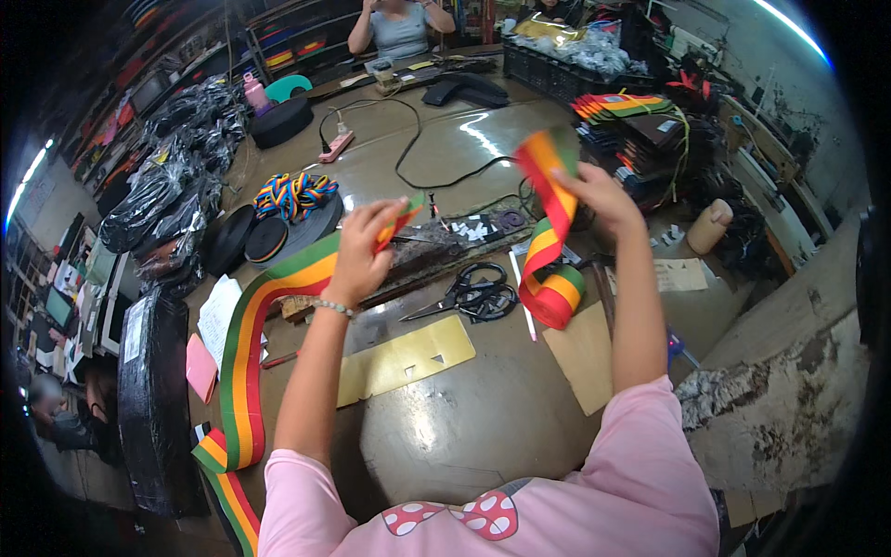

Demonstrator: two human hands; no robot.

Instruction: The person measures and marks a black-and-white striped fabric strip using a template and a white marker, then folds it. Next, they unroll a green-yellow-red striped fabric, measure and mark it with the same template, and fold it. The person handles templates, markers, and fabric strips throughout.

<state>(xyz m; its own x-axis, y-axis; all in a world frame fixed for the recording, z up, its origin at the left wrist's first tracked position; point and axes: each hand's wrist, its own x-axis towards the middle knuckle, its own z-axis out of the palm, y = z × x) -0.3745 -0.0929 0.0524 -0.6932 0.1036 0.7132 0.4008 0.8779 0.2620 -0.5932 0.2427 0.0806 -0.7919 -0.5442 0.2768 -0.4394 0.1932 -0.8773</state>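
My left hand [367,246] is closed on one end of a long green, yellow and red striped webbing strap [243,371], which drapes down the left side of the table. My right hand [599,200] grips another length of the same striped webbing [548,190], raised and twisting down to a loose roll [566,297] on the table. Between and below my hands lie black-handled scissors [478,295] and a yellow card strip [404,362] with small cutouts. A tan board [580,357] lies under my right forearm.
Wrapped black bundles [153,399] and webbing coils [232,237] line the left. A power strip [336,146] with cable sits centre back. Stacked straps [640,139] and a crate [557,70] are at right. A person [399,32] is across the table; another [60,408] is at far left.
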